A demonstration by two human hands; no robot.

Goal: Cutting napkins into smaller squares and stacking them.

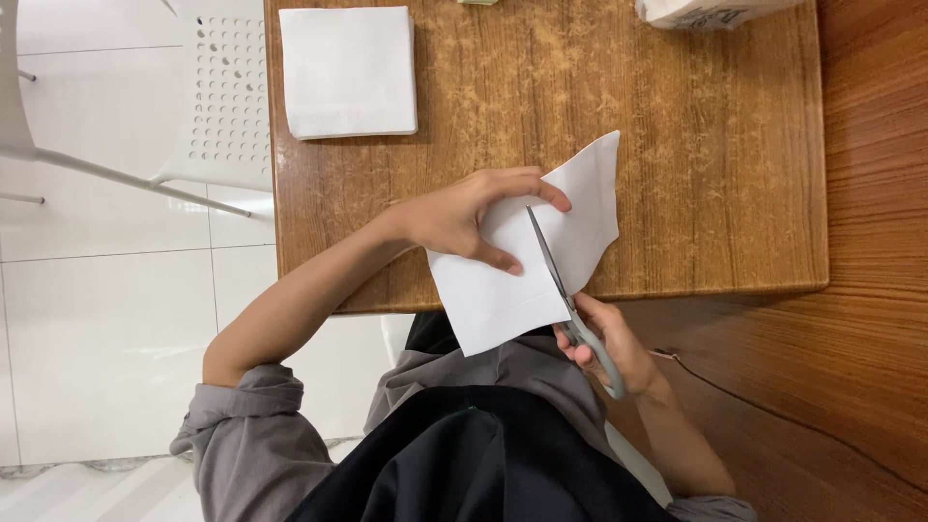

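Seen from above, the left hand [464,217] lies on a white sheet of paper [527,256], fingers spread and curved, with the thumb and fingertips pinching and steadying the sheet near its middle. The right hand [609,343] is closed around the grey handles of a pair of scissors [570,304]; the thin blades point away from the body and lie over the paper, their tips just beside the left fingertips. Whether the blades are parted cannot be told — they look like one narrow line.

The paper is plain white and roughly four-sided, tilted, with an uneven upper right edge. Its far part rests on a small wooden table [715,174], and its near part hangs over the table's front edge, above the person's lap. The person wears a grey shirt with rolled sleeves and a dark apron.

Farther out on the table, at the far left corner, sits a neat stack of white paper squares [348,70], well apart from the hands. A white packet [715,12] is partly cut off at the far right edge. Left of the table stands a white plastic chair [227,97] on a white tiled floor — to the right is a wooden wall panel.
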